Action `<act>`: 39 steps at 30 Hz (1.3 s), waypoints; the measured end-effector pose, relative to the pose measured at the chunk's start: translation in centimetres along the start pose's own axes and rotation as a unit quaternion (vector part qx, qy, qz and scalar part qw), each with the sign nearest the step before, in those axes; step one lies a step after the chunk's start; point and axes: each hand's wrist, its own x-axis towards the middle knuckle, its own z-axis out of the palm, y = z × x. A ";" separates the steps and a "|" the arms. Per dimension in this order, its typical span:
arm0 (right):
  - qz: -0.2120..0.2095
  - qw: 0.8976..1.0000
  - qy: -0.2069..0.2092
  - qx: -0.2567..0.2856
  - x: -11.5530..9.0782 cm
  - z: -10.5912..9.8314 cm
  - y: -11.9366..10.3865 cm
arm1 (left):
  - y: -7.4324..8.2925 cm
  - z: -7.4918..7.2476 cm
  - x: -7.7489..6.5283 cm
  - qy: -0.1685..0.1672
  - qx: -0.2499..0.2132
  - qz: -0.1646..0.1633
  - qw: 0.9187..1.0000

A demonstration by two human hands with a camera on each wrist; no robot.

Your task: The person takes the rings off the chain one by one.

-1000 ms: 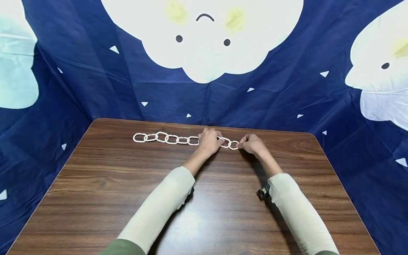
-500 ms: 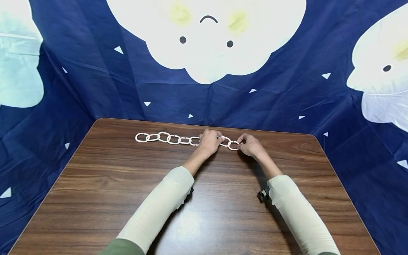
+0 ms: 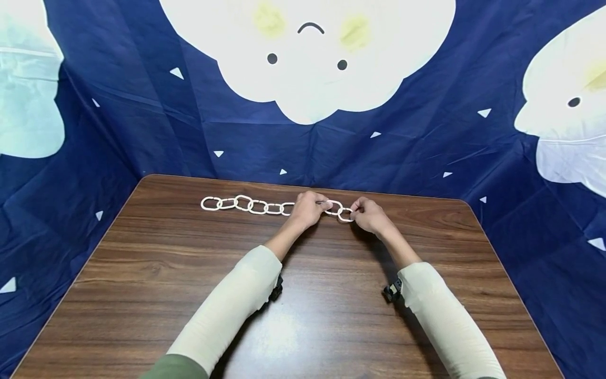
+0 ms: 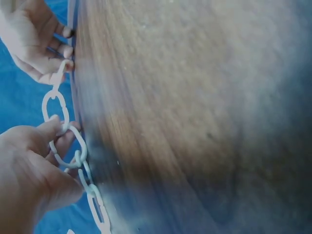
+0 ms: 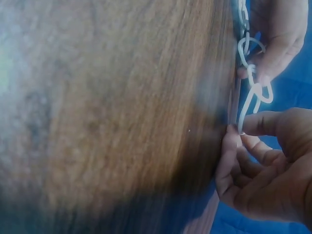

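Note:
A chain of white plastic links (image 3: pixel 258 207) lies in a row along the far part of the table, its left end flat on the wood. My left hand (image 3: pixel 307 209) covers several middle links in the head view. In the left wrist view, that hand (image 4: pixel 36 165) pinches a link (image 4: pixel 56 105) between thumb and finger. My right hand (image 3: pixel 370 216) is at the chain's right end. Its thumb and fingertip pinch the last link (image 5: pixel 247 109), as the right wrist view shows. One whole link stretches between the two hands.
The brown wood-grain table (image 3: pixel 322 295) has its far edge just beyond the hands. A dark blue cloth (image 3: pixel 156 121) with white clouds (image 3: pixel 307 73) hangs behind and at both sides. Small black cameras (image 3: pixel 392 290) sit at the wrists.
My left hand has shifted slightly left and turned, its thumb and finger now at the link beside the last one. The right-end links moved slightly left. My right hand stays nearly in place.

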 end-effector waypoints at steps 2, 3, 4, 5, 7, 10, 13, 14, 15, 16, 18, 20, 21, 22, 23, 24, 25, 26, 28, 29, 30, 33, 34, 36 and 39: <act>0.001 0.999 -0.004 0.040 -1.6 -0.4 -1.7 | -0.3 -0.1 0.1 0.000 -0.005 0.003 1.000; 0.004 0.998 -0.008 0.060 -2.6 -0.7 -2.9 | -0.4 -0.2 0.1 -0.002 -0.009 0.001 1.000; 0.001 0.997 -0.014 0.082 -3.1 -0.7 -3.4 | -0.5 -0.2 0.2 -0.005 -0.011 -0.001 1.000; -0.002 0.994 -0.024 0.103 -3.6 -0.8 -4.0 | -0.6 -0.3 0.3 -0.009 -0.014 -0.004 1.000; -0.010 0.991 -0.034 0.133 -3.9 -0.6 -4.4 | -0.6 -0.7 0.3 -0.016 -0.020 -0.013 1.000; -0.020 0.984 -0.052 0.168 -3.9 -0.3 -4.6 | -0.3 -1.3 0.2 -0.022 -0.023 -0.026 0.999; -0.016 0.975 -0.075 0.209 -3.7 0.0 -4.5 | 0.2 -1.9 -0.1 -0.026 -0.024 -0.032 0.999; -0.012 0.971 -0.085 0.223 -3.6 0.0 -4.5 | 0.4 -2.1 -0.2 -0.028 -0.024 -0.032 0.999; -0.008 0.967 -0.093 0.236 -3.6 0.0 -4.6 | 0.5 -2.2 -0.3 -0.029 -0.025 -0.033 0.999; -0.005 0.963 -0.101 0.249 -3.5 0.0 -4.6 | 0.6 -2.3 -0.4 -0.031 -0.026 -0.035 0.999; 0.003 0.956 -0.115 0.271 -3.5 0.1 -4.6 | 0.7 -2.4 -0.4 -0.036 -0.026 -0.037 0.998; 0.012 0.948 -0.129 0.291 -3.5 0.1 -4.7 | 0.7 -2.4 -0.4 -0.039 -0.027 -0.044 0.998; 0.017 0.944 -0.134 0.301 -3.5 0.2 -4.7 | 0.5 -2.3 -0.3 -0.041 -0.027 -0.047 0.998; 0.023 0.940 -0.139 0.312 -3.5 0.3 -4.7 | 0.3 -2.3 -0.2 -0.043 -0.028 -0.050 0.997; 0.029 0.936 -0.143 0.322 -3.4 0.3 -4.7 | 0.1 -2.2 0.0 -0.045 -0.027 -0.050 0.997; 0.033 0.932 -0.148 0.329 -3.4 0.4 -4.7 | -0.1 -2.0 0.2 -0.047 -0.027 -0.051 0.997; 0.037 0.929 -0.152 0.336 -3.4 0.5 -4.7 | -0.4 -2.0 0.3 -0.049 -0.029 -0.051 0.997; 0.040 0.926 -0.156 0.341 -3.3 0.5 -4.8 | -0.6 -1.9 0.4 -0.050 -0.029 -0.050 0.997; 0.044 0.922 -0.163 0.349 -3.3 0.6 -4.8 | -1.0 -1.8 0.6 -0.053 -0.031 -0.050 0.997; 0.047 0.920 -0.167 0.351 -3.3 0.6 -4.9 | -1.0 -1.8 0.6 -0.054 -0.032 -0.050 0.997; 0.048 0.919 -0.170 0.352 -3.4 0.6 -4.9 | -1.0 -1.8 0.5 -0.054 -0.035 -0.052 0.997; 0.049 0.917 -0.175 0.356 -3.5 0.6 -5.1 | -0.7 -2.2 0.1 -0.052 -0.038 -0.054 0.996; 0.048 0.917 -0.176 0.356 -3.5 0.6 -5.1 | -0.4 -2.4 -0.1 -0.051 -0.039 -0.054 0.996; 0.045 0.917 -0.177 0.354 -3.5 0.7 -5.1 | -0.1 -2.6 -0.4 -0.047 -0.039 -0.053 0.997; 0.036 0.920 -0.178 0.347 -3.4 0.8 -5.1 | -0.1 -2.7 -0.3 -0.043 -0.040 -0.054 0.997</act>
